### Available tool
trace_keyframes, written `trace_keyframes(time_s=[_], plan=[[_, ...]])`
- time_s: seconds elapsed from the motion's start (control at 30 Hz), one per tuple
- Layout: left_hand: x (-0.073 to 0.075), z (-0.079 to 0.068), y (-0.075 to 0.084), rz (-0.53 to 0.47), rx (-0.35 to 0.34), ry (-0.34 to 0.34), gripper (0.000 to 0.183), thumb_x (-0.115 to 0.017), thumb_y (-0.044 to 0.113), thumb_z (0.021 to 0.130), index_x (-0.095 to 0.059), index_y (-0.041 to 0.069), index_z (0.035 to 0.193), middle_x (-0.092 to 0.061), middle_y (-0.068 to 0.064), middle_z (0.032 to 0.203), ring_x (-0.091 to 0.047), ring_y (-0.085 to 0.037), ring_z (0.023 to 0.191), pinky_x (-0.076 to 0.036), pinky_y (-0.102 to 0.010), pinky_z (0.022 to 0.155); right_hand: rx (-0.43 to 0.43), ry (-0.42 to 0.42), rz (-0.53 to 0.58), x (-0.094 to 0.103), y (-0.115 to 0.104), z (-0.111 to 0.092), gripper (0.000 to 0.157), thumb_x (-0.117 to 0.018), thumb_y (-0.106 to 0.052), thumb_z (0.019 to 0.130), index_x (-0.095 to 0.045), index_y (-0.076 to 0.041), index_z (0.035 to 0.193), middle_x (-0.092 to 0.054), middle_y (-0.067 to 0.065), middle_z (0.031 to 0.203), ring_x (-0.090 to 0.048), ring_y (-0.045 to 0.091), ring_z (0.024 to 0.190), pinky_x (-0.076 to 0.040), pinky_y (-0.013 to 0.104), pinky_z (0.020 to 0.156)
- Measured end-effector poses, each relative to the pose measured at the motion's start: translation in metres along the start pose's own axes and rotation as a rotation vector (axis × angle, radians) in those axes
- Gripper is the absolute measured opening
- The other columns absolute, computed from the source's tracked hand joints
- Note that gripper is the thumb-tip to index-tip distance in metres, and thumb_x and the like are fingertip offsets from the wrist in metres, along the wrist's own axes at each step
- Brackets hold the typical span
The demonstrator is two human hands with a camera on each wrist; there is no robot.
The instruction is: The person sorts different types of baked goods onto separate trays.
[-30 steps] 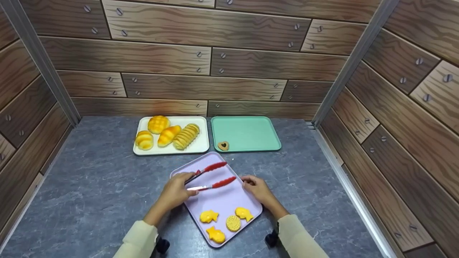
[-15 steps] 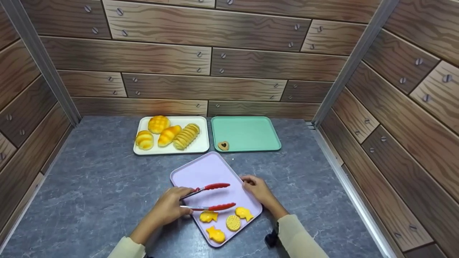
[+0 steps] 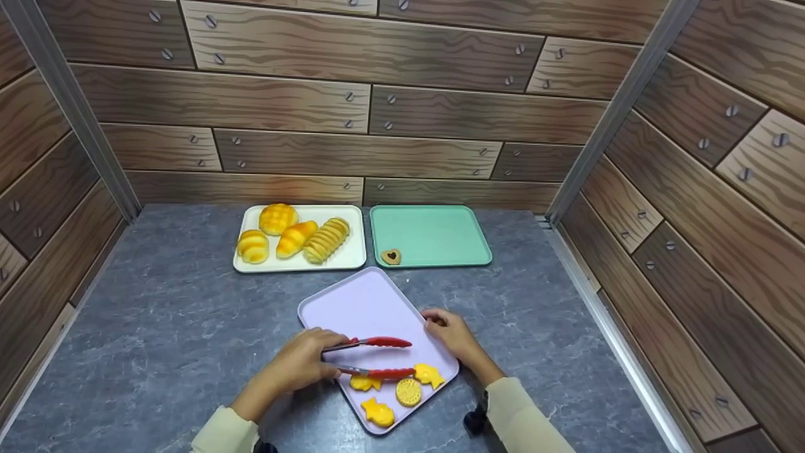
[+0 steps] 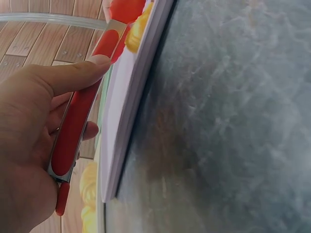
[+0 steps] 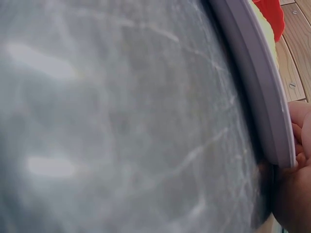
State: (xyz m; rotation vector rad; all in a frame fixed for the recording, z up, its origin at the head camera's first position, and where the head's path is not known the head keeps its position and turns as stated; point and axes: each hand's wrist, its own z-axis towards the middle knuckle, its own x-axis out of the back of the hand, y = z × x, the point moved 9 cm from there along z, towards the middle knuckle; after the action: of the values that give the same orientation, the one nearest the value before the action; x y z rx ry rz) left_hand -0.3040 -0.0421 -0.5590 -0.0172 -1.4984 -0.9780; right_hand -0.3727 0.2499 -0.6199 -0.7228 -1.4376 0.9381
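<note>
My left hand (image 3: 302, 360) grips a pair of red-and-silver tongs (image 3: 385, 341), thumb on one red handle in the left wrist view. The tongs' red tips are spread apart over the lilac tray (image 3: 371, 302), the lower tip overlapping a yellow fish-shaped piece (image 3: 365, 384) and reaching the right-hand fish piece (image 3: 429, 375). A round yellow biscuit (image 3: 409, 392) and a third fish piece (image 3: 378, 413) lie at the tray's near end. My right hand (image 3: 456, 338), fingers curled, holds the tray's right edge; its fingertips are partly hidden behind the rim in the right wrist view.
Behind, a white tray (image 3: 349, 261) carries several bread rolls (image 3: 295, 239). Beside it, a green tray (image 3: 434, 236) has a heart-marked biscuit (image 3: 391, 256) in its near left corner. Wood-patterned walls (image 3: 289, 151) enclose the grey tabletop (image 3: 157, 314) at the back and sides.
My left hand has brought the tongs toward me, from the tray's middle down to the yellow pieces, and the spread between the tips has narrowed slightly. My right hand stays at the tray's edge.
</note>
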Motion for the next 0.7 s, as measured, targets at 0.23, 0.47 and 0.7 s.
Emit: trace_keyframes(time_s=[0.23,0.47,0.7], plan=[[0.003,0.005,0.001,0.017,-0.024,-0.056,0.052,-0.085,0.026,0.078,-0.069,0.022,0.128,-0.070,0.005,0.123,-0.062,-0.020,0.115,-0.044,-0.050,0.102,-0.001,0.001,-0.025,-0.001,0.000,0.001,0.025,-0.063,-0.015,0.097,-0.072,-0.007,0.119,-0.068,0.008,0.105,-0.057,0.017,0.094,-0.046,0.033,0.088],[0.001,0.010,0.000,0.006,-0.021,-0.080,0.056,-0.084,0.026,0.079,-0.067,0.022,0.132,-0.069,0.002,0.129,-0.060,-0.024,0.120,-0.043,-0.051,0.105,0.018,-0.002,-0.027,-0.002,-0.003,-0.001,0.025,-0.063,-0.014,0.097,-0.072,-0.008,0.119,-0.068,0.008,0.105,-0.057,0.017,0.094,-0.047,0.032,0.087],[-0.007,0.017,0.000,-0.013,-0.025,-0.071,0.057,-0.084,0.028,0.079,-0.067,0.024,0.133,-0.069,0.004,0.128,-0.061,-0.021,0.119,-0.046,-0.048,0.103,0.023,-0.008,-0.022,-0.001,-0.002,0.000,0.025,-0.063,-0.015,0.097,-0.071,-0.007,0.120,-0.068,0.008,0.105,-0.057,0.017,0.094,-0.047,0.031,0.087]])
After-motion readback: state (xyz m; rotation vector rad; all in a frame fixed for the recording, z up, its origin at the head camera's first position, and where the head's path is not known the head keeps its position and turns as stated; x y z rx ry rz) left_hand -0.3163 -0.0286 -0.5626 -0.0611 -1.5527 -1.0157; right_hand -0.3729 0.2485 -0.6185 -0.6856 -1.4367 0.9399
